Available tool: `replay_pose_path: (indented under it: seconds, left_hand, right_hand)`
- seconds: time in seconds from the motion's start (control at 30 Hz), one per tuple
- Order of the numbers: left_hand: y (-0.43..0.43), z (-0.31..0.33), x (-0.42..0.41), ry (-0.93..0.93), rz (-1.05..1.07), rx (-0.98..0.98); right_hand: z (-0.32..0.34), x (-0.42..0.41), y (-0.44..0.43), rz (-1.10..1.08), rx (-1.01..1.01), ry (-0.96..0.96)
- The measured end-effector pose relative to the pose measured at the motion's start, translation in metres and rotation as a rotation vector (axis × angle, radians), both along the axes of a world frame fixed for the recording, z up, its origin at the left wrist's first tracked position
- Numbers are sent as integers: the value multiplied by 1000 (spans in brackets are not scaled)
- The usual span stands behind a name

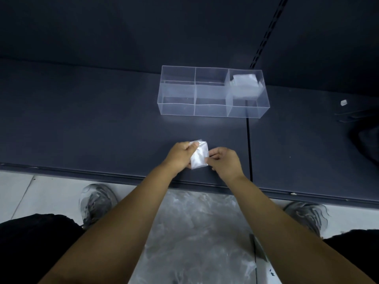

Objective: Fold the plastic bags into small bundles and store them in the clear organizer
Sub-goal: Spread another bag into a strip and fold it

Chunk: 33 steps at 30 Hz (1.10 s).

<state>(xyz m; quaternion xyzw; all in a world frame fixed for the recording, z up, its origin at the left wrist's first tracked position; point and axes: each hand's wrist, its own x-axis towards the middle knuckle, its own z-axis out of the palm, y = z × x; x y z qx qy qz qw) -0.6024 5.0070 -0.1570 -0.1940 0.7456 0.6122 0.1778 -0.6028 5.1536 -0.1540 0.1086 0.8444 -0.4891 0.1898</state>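
Observation:
A small folded white plastic bag bundle [199, 154] lies near the front edge of the dark shelf. My left hand [181, 155] grips its left side, thumb over the top corner. My right hand [224, 160] pinches its right edge. Farther back stands the clear organizer [176, 103] with several compartments. One folded bag bundle [245, 85] sits in its back right compartment. The other compartments look empty.
A pile of loose clear plastic bags [196, 232] lies below the shelf edge between my shoes [96, 201]. A small white scrap [343, 102] and a dark object [367, 144] are at the right. A seam [249, 144] runs across the shelf.

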Motion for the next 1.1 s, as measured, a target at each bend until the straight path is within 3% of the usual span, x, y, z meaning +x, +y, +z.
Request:
replay_pose_path:
  seconds: [0.13, 0.23, 0.3, 0.37, 0.43, 0.57, 0.77, 0.9, 1.0, 1.1]
  left_hand:
    - [-2, -3, -7, 75, 112, -125]
    - [-9, -5, 4, 301, 215, -533]
    - [-9, -7, 15, 568, 95, -814]
    - [-6, -15, 25, 725, -203, -938]
    - [-5, -25, 35, 581, -443, -1019]
    - [-10, -40, 41, 357, -470, -1120]
    - [-8, -40, 42, 239, -480, -1178]
    - [-3, -35, 49, 186, -461, -1147]
    - [1, -28, 55, 177, -348, -953]
    - [-1, -8, 45, 179, -118, -585]
  right_hand:
    - [-2, -3, -8, -72, 97, -12]
    - [0, -5, -12, -79, 159, -18]
    - [2, -6, -14, -65, 201, -14]
    - [4, -8, -15, -53, 232, -16]
    - [6, -9, -16, -57, 243, -23]
    - [8, -2, -20, -91, 252, 12]
    - [0, 24, -24, -84, 329, 78]
    - [4, 20, -28, -127, 187, 75]
    - [10, 15, -26, -145, -1, 39]
    - [21, 11, -13, -35, -117, 87]
